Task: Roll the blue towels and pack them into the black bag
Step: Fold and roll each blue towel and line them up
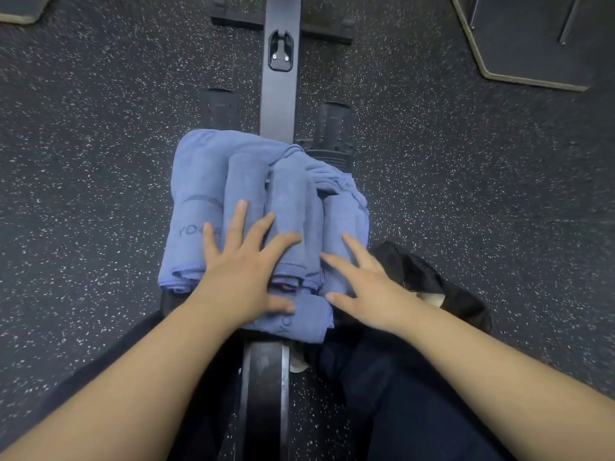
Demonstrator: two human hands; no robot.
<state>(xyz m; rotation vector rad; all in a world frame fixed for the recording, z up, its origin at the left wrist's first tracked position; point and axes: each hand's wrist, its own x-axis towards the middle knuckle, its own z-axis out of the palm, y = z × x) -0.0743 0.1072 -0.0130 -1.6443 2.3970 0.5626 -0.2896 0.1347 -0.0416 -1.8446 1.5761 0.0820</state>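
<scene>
Several blue towels (286,194), most of them rolled into cylinders and lying side by side, sit in a pile on a black bench in front of me. My left hand (246,271) lies flat on the middle rolls with its fingers spread. My right hand (366,284) rests with straight fingers on the rightmost roll (339,221). A smaller folded towel (304,322) lies at the near edge of the pile. The black bag (429,281) lies crumpled just right of the towels, beside my right wrist, partly hidden by my arm.
The bench's dark metal beam (278,94) runs away from me over speckled black rubber flooring (100,161). Black mats lie at the far right (532,38) and far left (23,8) corners. My dark-trousered legs straddle the bench rail (266,394).
</scene>
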